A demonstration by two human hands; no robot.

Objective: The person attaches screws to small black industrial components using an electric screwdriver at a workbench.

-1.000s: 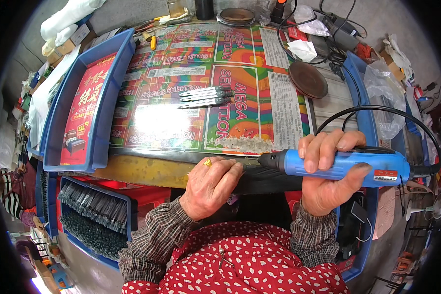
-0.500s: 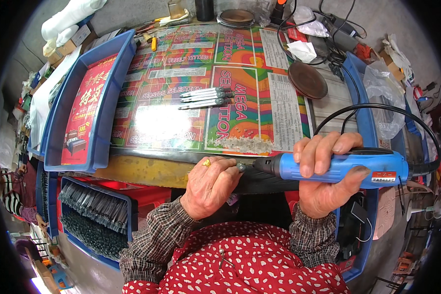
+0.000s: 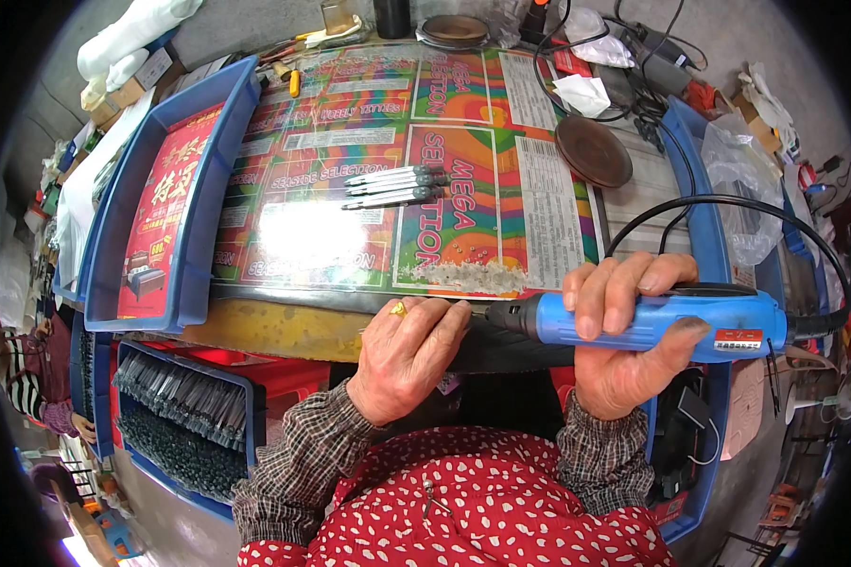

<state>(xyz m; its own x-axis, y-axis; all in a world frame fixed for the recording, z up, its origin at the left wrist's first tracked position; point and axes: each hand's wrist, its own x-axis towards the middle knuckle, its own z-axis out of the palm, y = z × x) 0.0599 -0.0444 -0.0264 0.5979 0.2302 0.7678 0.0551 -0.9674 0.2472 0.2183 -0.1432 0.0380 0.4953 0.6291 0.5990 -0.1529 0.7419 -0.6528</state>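
My right hand wraps round a blue corded handheld power tool, its thumb underneath and its fingers over the top. The tool lies level, and its black nose points left at my left hand. That hand, with a yellow ring, is closed in a pinch near the table's front edge. Whatever its fingertips grip, right by the tool's tip, is hidden behind them. Beyond the hands, several slim silvery rods with dark ends lie side by side on the printed table cover.
A blue tray with a red printed sheet stands at the left. Below it, a blue bin holds many similar rods. Pale crumbs lie near the front edge. A brown round plate sits at the right, and the tool's black cable loops nearby.
My left hand has turned slightly, so the small dark end that showed at its fingertips is now hidden. The tool has shifted a touch to the left.
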